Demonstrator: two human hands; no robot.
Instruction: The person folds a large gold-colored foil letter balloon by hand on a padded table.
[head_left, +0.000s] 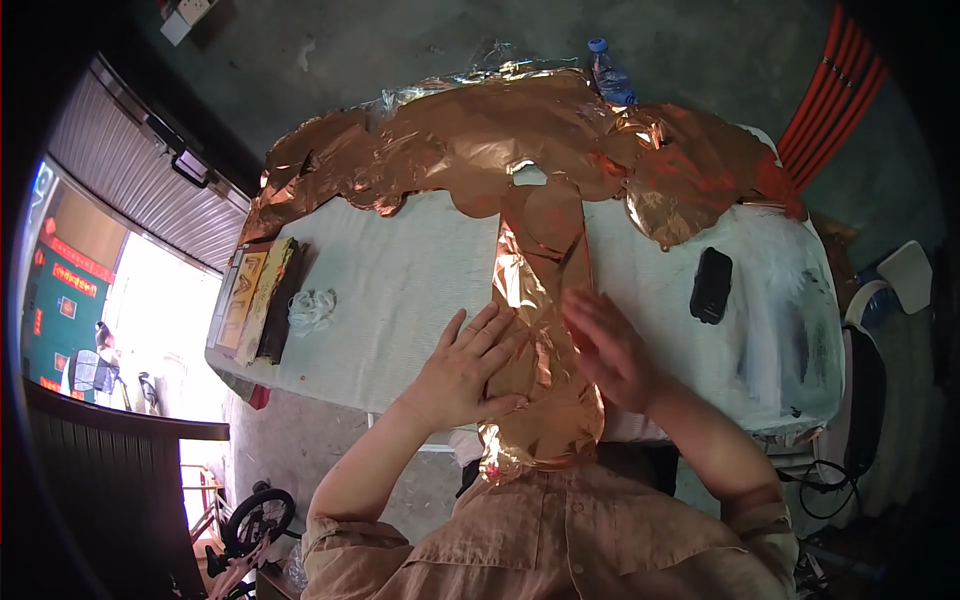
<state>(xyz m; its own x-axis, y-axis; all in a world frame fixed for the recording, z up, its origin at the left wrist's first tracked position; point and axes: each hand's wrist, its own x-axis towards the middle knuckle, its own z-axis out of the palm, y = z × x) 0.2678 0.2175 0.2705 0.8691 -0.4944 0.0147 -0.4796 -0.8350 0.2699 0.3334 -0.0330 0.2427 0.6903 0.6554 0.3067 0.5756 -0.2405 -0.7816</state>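
A long strip of shiny copper-coloured foil [545,340] runs down the middle of the white-covered table [400,270] toward my body. My left hand [465,370] lies flat on the strip's left side, fingers spread and holding nothing. On the right edge of the strip is my right hand [610,350], slightly blurred, its fingers stretched out and nothing visible in them. Larger foil pieces with scalloped edges [440,140] spread across the far side of the table and meet the strip's far end.
A blue-capped bottle [612,75] is at the far edge. To the right lies a black object [711,285]. At the left are a stack of boards or boxes [262,300] and a bundle of white string [312,310]. Red pipes [832,90] stand beyond the right corner.
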